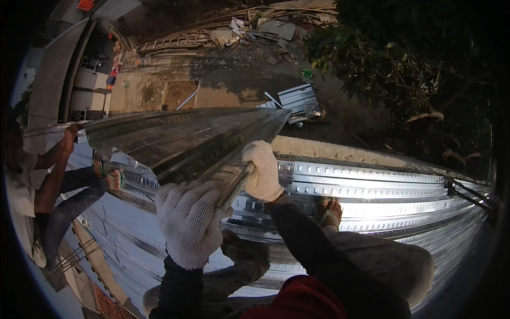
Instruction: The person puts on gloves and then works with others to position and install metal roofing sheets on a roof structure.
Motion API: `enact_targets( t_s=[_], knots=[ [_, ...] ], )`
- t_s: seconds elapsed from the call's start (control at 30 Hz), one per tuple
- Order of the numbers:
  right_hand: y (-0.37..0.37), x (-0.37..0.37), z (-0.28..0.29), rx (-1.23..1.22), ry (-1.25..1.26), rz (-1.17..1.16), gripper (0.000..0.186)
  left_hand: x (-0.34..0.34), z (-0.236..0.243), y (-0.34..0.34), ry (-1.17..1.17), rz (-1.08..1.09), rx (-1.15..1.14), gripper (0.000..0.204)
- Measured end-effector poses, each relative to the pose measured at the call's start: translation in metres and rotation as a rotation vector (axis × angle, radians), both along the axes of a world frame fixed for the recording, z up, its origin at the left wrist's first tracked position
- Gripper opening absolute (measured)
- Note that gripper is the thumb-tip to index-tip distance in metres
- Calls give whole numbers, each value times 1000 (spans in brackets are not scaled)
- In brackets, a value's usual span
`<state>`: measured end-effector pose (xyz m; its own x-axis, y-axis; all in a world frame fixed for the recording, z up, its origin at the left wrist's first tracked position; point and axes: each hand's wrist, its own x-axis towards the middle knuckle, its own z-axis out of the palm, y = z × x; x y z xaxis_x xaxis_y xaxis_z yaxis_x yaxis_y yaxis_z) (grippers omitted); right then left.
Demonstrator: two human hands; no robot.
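Observation:
A long ribbed metal sheet (196, 133) slants across the middle, raised above the shiny corrugated decking (366, 186). My left hand (188, 220), in a white knit glove, is closed on the sheet's near edge. My right hand (260, 170), gloved the same way, grips that edge a little farther along to the upper right. At the far left a co-worker's bare hand (70, 135) holds the sheet's corner. My sandalled feet rest on the decking.
The co-worker (69, 207) crouches at left. A masonry ledge (329, 151) borders the decking, with a drop to a yard holding wood piles (175, 40) and loose sheets (295, 101). Tree branches (404, 69) hang at upper right; thin rods (69, 258) show at lower left.

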<state>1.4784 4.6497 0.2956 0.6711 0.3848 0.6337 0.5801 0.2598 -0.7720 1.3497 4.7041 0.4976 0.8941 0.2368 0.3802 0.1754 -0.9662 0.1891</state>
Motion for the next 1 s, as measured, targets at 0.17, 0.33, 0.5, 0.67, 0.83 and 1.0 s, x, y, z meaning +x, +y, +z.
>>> enact_targets(
  t_s=[0.17,0.33,0.5,0.67,0.83,1.0],
  knots=[
    [-5,-2,-2,-26,-1,36,21,-6,-3,-3,-5,16,4,20],
    [-9,-3,-12,-54,5,81,25,-19,-16,-1,19,8,-1,28],
    [-51,15,-9,-202,-24,-70,49,-14,-28,-8,-10,-19,4,29],
    [-94,86,-18,-86,293,-510,39,16,-107,4,54,-65,-58,45],
    [-110,157,15,-42,280,-770,37,63,-182,-10,359,-103,-137,88],
    [-116,166,25,79,268,-801,42,63,-189,-49,589,-229,-248,102]
  ],
)
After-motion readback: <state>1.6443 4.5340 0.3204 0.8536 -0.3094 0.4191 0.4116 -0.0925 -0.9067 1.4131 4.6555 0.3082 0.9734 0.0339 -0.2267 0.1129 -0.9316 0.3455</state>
